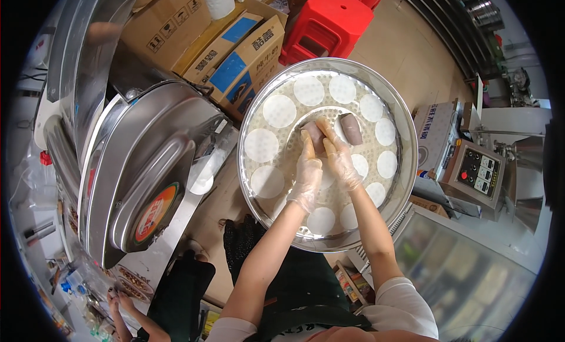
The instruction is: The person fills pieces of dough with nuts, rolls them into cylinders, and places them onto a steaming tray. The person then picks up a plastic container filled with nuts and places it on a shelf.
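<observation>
A round metal steamer tray (251, 192) with a perforated base lies beneath my hands. White paper rounds (309, 91) are spread over it in rings. My left hand (308, 171) and my right hand (341, 159), both in clear plastic gloves, close from two sides on a purple-brown piece of dough (312, 136) near the tray's middle. My fingers hide part of it, and I cannot tell whether it touches the paper below. Just right of my right fingertips, a second dough piece (351, 129), shaped like a short log, rests on a paper round.
A large metal machine (138, 159) with a rounded cover stands at the left. Cardboard boxes (250, 54) and a red plastic stool (332, 24) are beyond the tray. To the right are a control panel (478, 168) and a glass-topped cabinet (453, 265). Another person's hands (120, 301) show at lower left.
</observation>
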